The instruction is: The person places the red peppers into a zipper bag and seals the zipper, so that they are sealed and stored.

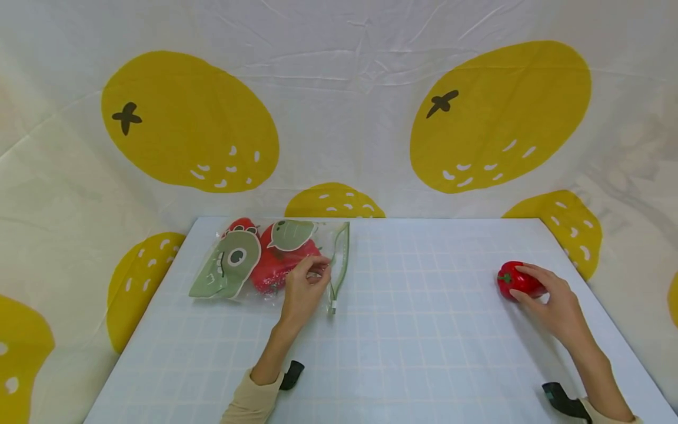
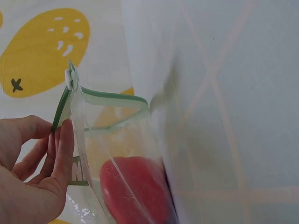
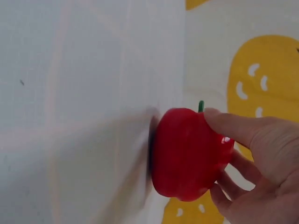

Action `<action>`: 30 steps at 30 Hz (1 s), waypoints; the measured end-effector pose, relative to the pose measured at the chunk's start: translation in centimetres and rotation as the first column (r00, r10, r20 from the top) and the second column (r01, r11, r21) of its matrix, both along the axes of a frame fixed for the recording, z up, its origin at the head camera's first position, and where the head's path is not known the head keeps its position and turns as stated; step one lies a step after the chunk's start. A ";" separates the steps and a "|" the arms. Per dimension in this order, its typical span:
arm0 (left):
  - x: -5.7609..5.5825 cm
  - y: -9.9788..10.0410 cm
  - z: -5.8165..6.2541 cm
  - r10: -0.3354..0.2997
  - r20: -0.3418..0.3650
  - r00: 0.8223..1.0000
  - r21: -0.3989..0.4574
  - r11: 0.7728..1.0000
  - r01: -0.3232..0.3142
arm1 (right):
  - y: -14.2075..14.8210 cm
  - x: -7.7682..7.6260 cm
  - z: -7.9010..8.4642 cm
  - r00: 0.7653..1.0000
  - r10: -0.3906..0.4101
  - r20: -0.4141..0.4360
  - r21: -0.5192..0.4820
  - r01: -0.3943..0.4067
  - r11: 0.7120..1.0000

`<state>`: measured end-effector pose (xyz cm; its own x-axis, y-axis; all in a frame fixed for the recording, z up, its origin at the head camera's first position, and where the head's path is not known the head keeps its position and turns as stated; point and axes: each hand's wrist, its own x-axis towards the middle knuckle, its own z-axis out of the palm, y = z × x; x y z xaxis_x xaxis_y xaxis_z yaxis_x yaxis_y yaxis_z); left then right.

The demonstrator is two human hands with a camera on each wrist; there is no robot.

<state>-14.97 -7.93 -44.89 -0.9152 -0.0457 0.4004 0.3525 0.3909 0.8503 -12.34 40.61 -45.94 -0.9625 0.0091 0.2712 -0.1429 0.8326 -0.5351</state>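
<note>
On the left part of the table lies a clear zip bag (image 1: 275, 299) with a green cartoon print and a green zip edge. Inside it are several red items; one red pepper (image 2: 135, 189) shows through the plastic in the left wrist view. My left hand (image 1: 307, 288) pinches the zip edge (image 2: 60, 108) between thumb and fingers, and the bag's mouth stands apart. At the right, a red bell pepper (image 1: 512, 280) with a green stem touches the table. My right hand (image 1: 556, 303) grips it, thumb on one side and fingers on the other.
A white table (image 1: 413, 330) with a faint grid spans the view between the hands. Behind it hangs a pale cloth (image 1: 339, 129) printed with yellow fruit. Black straps (image 1: 564, 401) sit at both wrists.
</note>
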 end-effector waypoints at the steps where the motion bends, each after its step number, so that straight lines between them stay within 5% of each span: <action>1: 0.0 0.0 0.0 -0.001 0.002 1.000 -0.001 1.000 0.001 | 0.1 -0.1 0.0 1.000 0.007 0.000 0.008 -0.007 1.000; 13: 0.2 -0.1 -0.1 -0.004 0.014 1.000 -0.005 1.000 0.004 | 0.4 -0.6 0.1 0.997 0.036 -0.063 0.050 -0.033 0.998; 30: 0.0 -0.2 -0.1 -0.008 0.011 1.000 0.006 1.000 0.008 | -2.2 -1.9 0.2 0.994 -0.027 -0.104 -0.157 0.011 0.988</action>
